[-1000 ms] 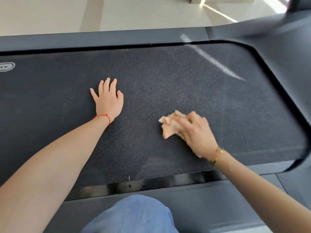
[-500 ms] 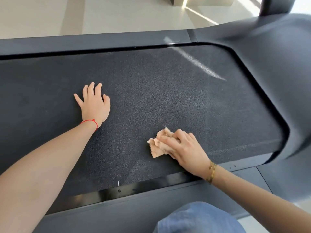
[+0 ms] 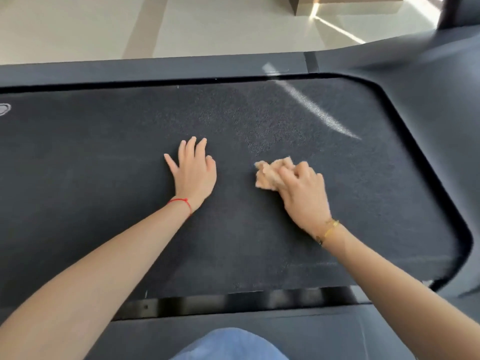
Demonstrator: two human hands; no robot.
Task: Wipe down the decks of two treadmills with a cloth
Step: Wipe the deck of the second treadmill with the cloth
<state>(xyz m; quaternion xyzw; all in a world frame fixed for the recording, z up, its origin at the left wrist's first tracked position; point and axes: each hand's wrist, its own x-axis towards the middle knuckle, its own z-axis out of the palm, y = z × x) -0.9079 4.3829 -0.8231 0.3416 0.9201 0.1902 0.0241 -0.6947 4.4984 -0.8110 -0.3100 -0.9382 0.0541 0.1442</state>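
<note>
We had only one view, a wide-angle camera worn on the head, so no second view shared the scene. It looked forward and steeply down from above the treadmill deck (image 3: 104, 203), across the belt's width rather than along it. It sat close: both forearms entered from the bottom corners, and the left hand (image 3: 194, 175) and right hand (image 3: 302, 193) lay near the frame's centre. A blue-clad knee (image 3: 231, 344) showed at the bottom edge. The pale floor (image 3: 91, 24) filled the top strip, and the wide lens bent the deck's far rail (image 3: 155, 66).
</note>
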